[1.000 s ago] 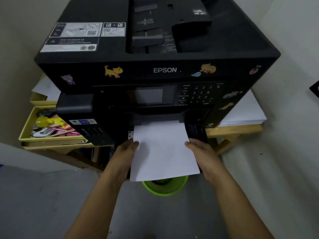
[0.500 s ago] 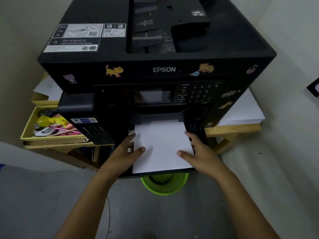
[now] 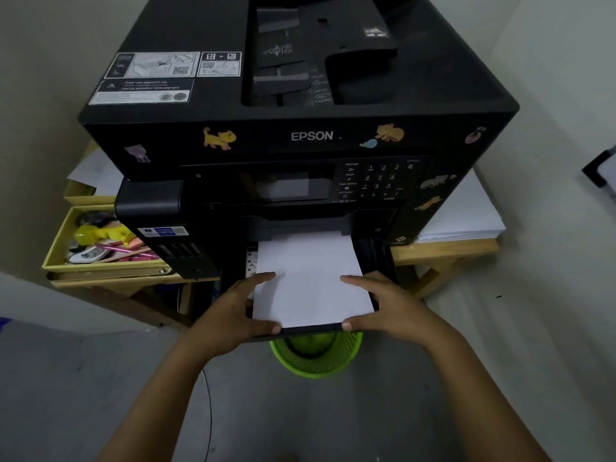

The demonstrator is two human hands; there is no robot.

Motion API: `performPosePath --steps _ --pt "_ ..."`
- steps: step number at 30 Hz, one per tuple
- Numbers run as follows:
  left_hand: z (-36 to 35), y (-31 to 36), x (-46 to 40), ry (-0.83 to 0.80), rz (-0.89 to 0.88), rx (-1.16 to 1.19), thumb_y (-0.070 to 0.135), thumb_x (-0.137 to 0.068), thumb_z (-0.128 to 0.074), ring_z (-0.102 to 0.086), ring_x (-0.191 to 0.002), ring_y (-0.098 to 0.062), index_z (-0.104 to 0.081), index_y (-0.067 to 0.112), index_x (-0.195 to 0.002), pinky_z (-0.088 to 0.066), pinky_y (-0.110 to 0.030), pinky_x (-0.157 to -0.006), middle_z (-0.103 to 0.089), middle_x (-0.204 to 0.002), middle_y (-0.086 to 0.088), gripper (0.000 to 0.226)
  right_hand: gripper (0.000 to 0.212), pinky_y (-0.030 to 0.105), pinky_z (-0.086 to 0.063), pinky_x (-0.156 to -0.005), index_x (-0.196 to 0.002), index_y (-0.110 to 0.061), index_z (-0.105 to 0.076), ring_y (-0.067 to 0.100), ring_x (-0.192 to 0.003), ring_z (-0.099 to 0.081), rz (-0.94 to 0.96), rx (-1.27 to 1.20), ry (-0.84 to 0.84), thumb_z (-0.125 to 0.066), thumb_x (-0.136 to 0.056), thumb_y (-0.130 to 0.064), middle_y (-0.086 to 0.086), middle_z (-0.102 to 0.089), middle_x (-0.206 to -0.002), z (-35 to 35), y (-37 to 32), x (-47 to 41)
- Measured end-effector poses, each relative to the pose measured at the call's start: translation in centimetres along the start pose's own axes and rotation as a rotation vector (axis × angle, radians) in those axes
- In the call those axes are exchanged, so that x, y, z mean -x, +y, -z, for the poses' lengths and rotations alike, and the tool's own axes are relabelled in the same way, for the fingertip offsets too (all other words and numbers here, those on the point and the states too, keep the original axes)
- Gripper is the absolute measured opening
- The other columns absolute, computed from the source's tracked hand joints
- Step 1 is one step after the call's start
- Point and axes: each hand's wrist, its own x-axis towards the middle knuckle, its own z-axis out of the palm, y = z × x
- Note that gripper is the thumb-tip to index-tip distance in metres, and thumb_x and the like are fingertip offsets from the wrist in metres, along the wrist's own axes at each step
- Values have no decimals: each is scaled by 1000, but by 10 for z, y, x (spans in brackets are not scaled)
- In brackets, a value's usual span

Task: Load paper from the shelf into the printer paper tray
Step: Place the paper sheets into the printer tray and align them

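Observation:
A black Epson printer (image 3: 300, 135) stands on a wooden shelf (image 3: 443, 253). Its paper tray (image 3: 376, 258) is pulled out at the bottom front, and a stack of white paper (image 3: 310, 281) lies flat inside it. My left hand (image 3: 233, 315) grips the tray's front left corner, fingers on top of the sheets and thumb against the front lip. At the front right corner my right hand (image 3: 393, 311) holds the tray the same way. More white paper (image 3: 466, 215) is stacked on the shelf to the right of the printer.
A green mesh bin (image 3: 316, 358) stands on the floor right under the tray. To the left, a yellow box (image 3: 60, 241) holds pens and small items. Walls close in on both sides, and a thin cable runs across the grey floor.
The paper slid further in and now lies flat in the tray. Both hands moved from the sheet's sides to the tray's front corners, thumbs on the front lip.

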Motion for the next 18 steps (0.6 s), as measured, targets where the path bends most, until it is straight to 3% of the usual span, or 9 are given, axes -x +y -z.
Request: performPosePath --steps 3,9,13,18 --pt "-3 0 0 42 11 33 34 -76 -92 -68 -98 -9 -40 52 -149 -63 -27 -75 -65 -115 10 91 90 34 -42 -123 -155 -44 -53 2 -140 -49 6 -21 34 -95 -76 -47 -25 -47 -147 0 3 -4" --pt "-8 -3 -6 147 19 78 32 -79 -90 -73 -90 -14 -42 55 -146 -63 -32 -75 -73 -98 3 86 87 24 -37 -116 -158 -40 -50 3 -141 -47 27 -8 76 -90 -82 -48 -20 -47 -148 -4 5 -13" --pt "-12 -1 -14 192 24 101 26 -78 -91 -71 -92 -16 -44 52 -147 -65 -42 -80 -61 -107 15 87 87 24 -38 -114 -160 -38 -47 5 -140 -46 26 12 96 -88 -84 -49 -17 -47 -148 -6 4 -19" --pt "-13 -1 -23 231 9 104 20 -79 -90 -68 -103 -23 -45 43 -150 -64 -44 -87 -49 -138 7 87 85 30 -39 -115 -163 -37 -43 8 -141 -45 10 25 112 -84 -89 -50 -15 -46 -149 -6 4 -25"
